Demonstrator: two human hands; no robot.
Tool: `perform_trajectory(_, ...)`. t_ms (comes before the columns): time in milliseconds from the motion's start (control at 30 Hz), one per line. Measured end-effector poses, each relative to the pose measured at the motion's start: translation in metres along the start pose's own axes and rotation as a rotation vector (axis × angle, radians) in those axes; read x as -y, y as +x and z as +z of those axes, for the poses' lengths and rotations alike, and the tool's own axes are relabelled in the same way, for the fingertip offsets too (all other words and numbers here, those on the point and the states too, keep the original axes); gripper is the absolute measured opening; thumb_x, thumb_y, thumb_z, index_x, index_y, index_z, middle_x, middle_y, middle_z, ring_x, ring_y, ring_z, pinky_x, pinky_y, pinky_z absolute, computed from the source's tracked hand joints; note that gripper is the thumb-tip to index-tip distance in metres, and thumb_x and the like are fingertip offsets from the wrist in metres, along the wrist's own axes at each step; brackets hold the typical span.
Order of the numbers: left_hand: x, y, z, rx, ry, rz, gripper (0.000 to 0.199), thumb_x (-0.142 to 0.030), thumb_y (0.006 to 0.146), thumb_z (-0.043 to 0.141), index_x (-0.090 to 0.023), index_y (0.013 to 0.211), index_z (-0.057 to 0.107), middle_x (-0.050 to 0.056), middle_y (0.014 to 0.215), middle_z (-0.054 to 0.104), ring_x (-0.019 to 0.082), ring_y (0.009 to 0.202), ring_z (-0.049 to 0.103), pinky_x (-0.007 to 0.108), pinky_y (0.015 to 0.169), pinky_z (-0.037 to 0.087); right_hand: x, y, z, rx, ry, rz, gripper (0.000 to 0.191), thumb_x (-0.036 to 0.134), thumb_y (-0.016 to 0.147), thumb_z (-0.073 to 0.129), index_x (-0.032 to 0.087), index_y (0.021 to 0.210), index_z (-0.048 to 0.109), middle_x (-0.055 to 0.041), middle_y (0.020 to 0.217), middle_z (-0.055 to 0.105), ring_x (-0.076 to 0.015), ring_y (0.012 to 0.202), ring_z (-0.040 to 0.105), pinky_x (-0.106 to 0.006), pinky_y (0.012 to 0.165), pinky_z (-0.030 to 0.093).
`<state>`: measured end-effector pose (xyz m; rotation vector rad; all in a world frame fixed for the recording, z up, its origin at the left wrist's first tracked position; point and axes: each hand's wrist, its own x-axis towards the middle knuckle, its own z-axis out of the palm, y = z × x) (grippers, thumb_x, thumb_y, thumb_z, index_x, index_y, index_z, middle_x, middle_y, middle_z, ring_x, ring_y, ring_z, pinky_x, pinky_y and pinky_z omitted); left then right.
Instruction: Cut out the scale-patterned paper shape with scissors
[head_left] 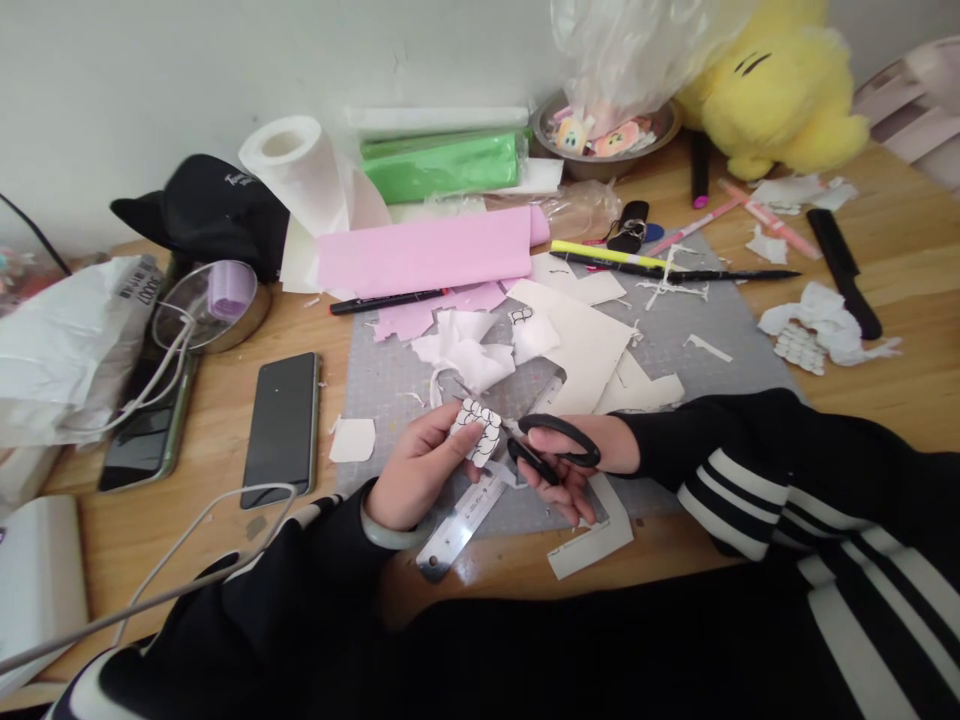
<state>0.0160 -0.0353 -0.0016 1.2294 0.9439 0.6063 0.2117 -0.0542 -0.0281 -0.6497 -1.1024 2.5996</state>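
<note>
Between the thumb and fingers of my left hand [421, 462] is a small white paper cutout [477, 428] drawn with black rounded outlines. My right hand [564, 470] has its fingers through the black handles of a pair of scissors [574, 440]. The scissors' blades point toward the cutout and are mostly hidden, so whether they touch it I cannot tell. Beneath both hands lie a metal ruler [459, 528], set at a slant, and a grey cutting mat [675, 360]. An L-shaped paper offcut [596, 548] lies just below my right hand.
Paper scraps [469, 348] and a cream sheet [581, 335] cover the mat's middle. Behind them lie folded pink paper [427, 250] and several pens. Two phones, one a dark phone [281, 425], lie left, near a white cable [202, 515]. A metal bowl [607, 160] and yellow plush toy [780, 95] stand at the back.
</note>
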Motion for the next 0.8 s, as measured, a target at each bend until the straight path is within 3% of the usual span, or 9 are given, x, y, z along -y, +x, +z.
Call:
perform_trajectory(400,0.0012,-0.0006,-0.0011,-0.009,-0.032,0.011,0.025,-0.036,0.078,0.060,-0.016,0.064,0.055,-0.003,0.048,0.051,0.010,0.044,0.043,0.024,0.050,0.035,0.0061,-0.0004,0.0086,-0.107,-0.037,0.042,0.053,0.067,0.072,0.051,0.015,0.075,0.043,0.0052,0.049,0.046,-0.0107,0.044,0.054,-0.021,0.041,0.045)
perform_trajectory(800,0.0008,-0.0006,-0.0030,0.017,-0.069,0.009,0.026,-0.034,0.078,0.062,-0.015,0.062,0.056,-0.004,0.048,0.050,0.008,0.043,0.043,0.021,0.047,0.033,0.0062,-0.0004,0.0058,-0.083,-0.011,0.029,0.064,0.077,0.064,0.049,0.014,0.076,0.043,0.0047,0.048,0.046,-0.0118,0.044,0.056,-0.021,0.041,0.045)
